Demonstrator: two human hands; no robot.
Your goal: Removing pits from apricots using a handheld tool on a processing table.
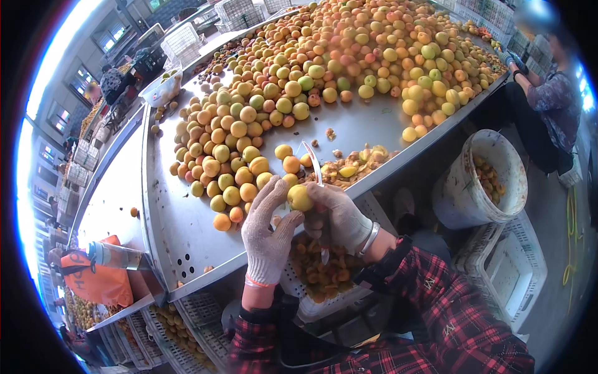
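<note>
Both my hands wear pale knitted gloves and meet above the table's front edge. My left hand (273,224) pinches a yellow apricot (300,197) between fingers and thumb. Close against that fruit, my right hand (341,212) is closed around a slim tool (314,161), perhaps a knife. Its pale, red-marked upper part sticks up past the thumb; most of the rest is hidden by the hand. Below my hands, a white plastic crate (317,311) holds many cut orange apricot pieces (322,276). Whole apricots (231,196) lie just beyond my left hand.
A large apricot heap (373,51) covers much of the metal table (210,252). Scraps and pits (359,163) lie near its edge. At right stand a bucket (448,187) of fruit pieces, stacked crates (532,262) and a seated person (551,103). An orange bag (100,280) sits at left.
</note>
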